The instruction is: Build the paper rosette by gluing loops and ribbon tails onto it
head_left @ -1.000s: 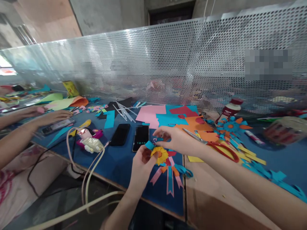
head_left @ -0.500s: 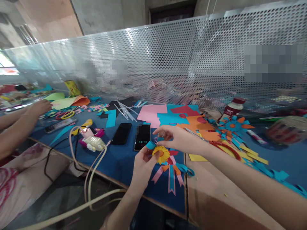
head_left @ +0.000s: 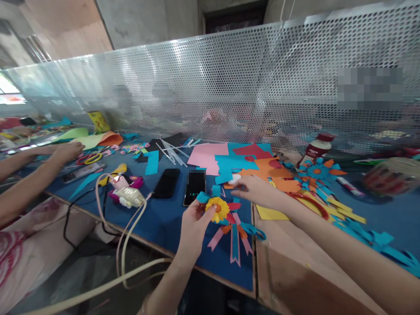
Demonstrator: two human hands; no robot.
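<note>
A yellow pleated paper flower [head_left: 217,210] with an orange centre is pinched in my left hand [head_left: 196,221], thumb on its front. Blue paper loops [head_left: 215,190] stick out above it. Just below and right lies a paper rosette with pink and blue ribbon tails [head_left: 235,245], partly behind the flower. My right hand [head_left: 254,189] is over the coloured paper, its fingers apart and pointing left. A small white object [head_left: 235,178] sits at its fingertips; its kind is unclear, and I see no firm grip on it.
Two phones [head_left: 166,183] lie left of the paper sheets [head_left: 210,155]. A glue gun [head_left: 126,194] with its cord is farther left, near another person's hands [head_left: 67,151]. Red-handled scissors [head_left: 310,204], a bottle [head_left: 316,148] and a blue paper flower [head_left: 317,171] are right.
My right hand has moved right, away from the flower, to the white object. My left hand keeps the flower, shifted slightly left. The other person's hand has moved a little to the right.
</note>
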